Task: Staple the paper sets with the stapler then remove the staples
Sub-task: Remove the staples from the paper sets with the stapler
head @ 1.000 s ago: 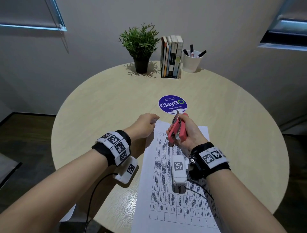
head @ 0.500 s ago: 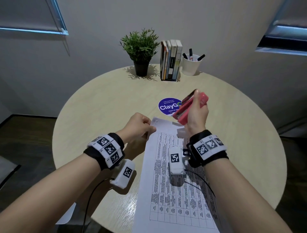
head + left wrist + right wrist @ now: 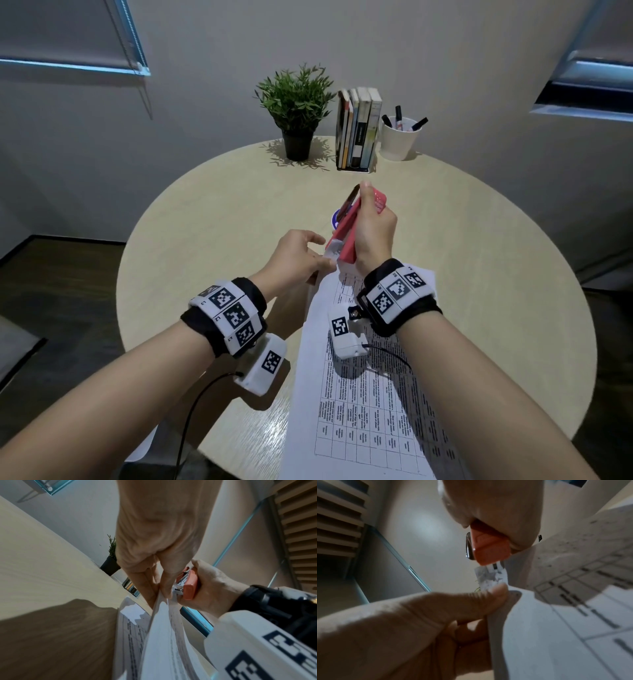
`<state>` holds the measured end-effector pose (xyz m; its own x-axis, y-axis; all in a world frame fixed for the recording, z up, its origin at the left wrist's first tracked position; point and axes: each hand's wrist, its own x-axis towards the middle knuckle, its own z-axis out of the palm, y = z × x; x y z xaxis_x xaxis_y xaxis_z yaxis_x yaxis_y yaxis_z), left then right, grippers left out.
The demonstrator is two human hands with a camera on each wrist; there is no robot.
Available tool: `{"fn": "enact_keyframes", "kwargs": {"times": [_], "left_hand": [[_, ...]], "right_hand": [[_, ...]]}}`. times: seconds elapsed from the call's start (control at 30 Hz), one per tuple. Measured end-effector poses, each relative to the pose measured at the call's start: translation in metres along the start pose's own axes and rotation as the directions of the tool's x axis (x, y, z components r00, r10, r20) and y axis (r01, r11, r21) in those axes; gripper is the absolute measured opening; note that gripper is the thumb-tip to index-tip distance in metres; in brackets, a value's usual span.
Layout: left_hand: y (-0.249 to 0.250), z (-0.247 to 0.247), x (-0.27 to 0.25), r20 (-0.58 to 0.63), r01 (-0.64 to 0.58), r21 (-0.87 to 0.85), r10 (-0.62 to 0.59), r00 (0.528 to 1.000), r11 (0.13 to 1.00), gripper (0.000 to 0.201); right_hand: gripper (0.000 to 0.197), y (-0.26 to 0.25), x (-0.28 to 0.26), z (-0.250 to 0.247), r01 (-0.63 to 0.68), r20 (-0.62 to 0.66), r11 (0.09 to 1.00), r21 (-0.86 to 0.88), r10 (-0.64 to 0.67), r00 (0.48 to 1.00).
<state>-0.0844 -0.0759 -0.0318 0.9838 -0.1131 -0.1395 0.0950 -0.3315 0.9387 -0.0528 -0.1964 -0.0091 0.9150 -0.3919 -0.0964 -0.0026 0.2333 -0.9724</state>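
My right hand (image 3: 371, 228) grips a pink stapler (image 3: 346, 236) upright above the table, its rear end pointing down at the top left corner of the paper set (image 3: 370, 394). The printed table sheets lie on the round table toward me, with that corner lifted. My left hand (image 3: 298, 257) pinches the raised corner between thumb and fingers. In the left wrist view the stapler (image 3: 187, 586) meets the paper edge (image 3: 164, 622) right beside my left fingertips (image 3: 167, 591). The right wrist view shows the stapler's end (image 3: 489, 547) touching the paper corner (image 3: 489, 578) above my left thumb (image 3: 471, 601).
At the table's far edge stand a potted plant (image 3: 297, 109), a row of books (image 3: 358, 128) and a white cup of markers (image 3: 399, 137). A purple round sticker (image 3: 337, 219) lies behind the stapler. The round wooden table (image 3: 479, 274) ends near my arms.
My right hand turned the stapler and brought it down from mid-air to the paper's top left corner. My left hand lifted that corner off the table.
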Motion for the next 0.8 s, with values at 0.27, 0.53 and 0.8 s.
{"fn": "enact_keyframes", "kwargs": {"times": [0.27,0.53,0.8], "left_hand": [[-0.001,0.003,0.000,0.027,-0.038,0.057,0.037,0.999,0.998,0.085],[-0.001,0.001,-0.009,0.104,-0.007,0.207,-0.015,0.994,0.978,0.101],[0.001,0.003,-0.009,0.100,-0.013,0.200,-0.007,0.995,0.980,0.100]], "right_hand": [[0.054,0.006,0.000,0.007,-0.042,-0.069,0.998,-0.048,0.039,0.997],[0.041,0.003,-0.001,0.004,-0.022,-0.111,0.999,-0.038,0.017,0.994],[0.036,0.007,0.002,0.006,-0.035,-0.144,0.998,-0.053,0.027,0.989]]}}
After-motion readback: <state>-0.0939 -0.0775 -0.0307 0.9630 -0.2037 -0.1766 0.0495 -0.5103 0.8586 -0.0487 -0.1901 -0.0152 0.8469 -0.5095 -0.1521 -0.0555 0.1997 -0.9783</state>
